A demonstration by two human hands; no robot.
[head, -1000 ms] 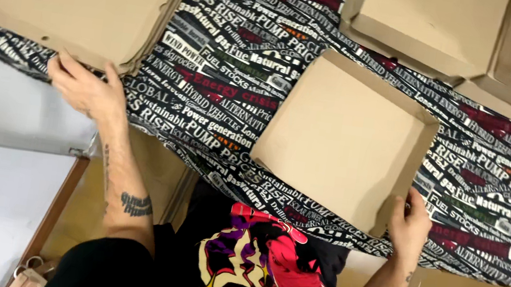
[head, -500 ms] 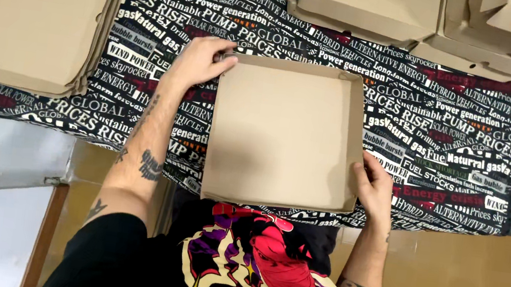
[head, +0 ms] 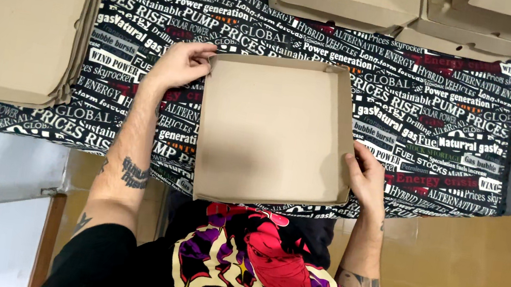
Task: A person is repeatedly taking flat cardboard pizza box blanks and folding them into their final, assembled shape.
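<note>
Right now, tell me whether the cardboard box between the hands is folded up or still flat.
Folded up: the cardboard box shows raised side walls around an empty floor.

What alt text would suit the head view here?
Seen from above, a person's left hand grips the far-left corner of a shallow open cardboard box while the right hand holds its near-right wall, on a black text-printed tablecloth. Flat cardboard blanks lie stacked left; folded boxes sit behind.

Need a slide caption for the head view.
Left hand and right hand grip opposite corners of an open cardboard box on a printed tablecloth.
</note>
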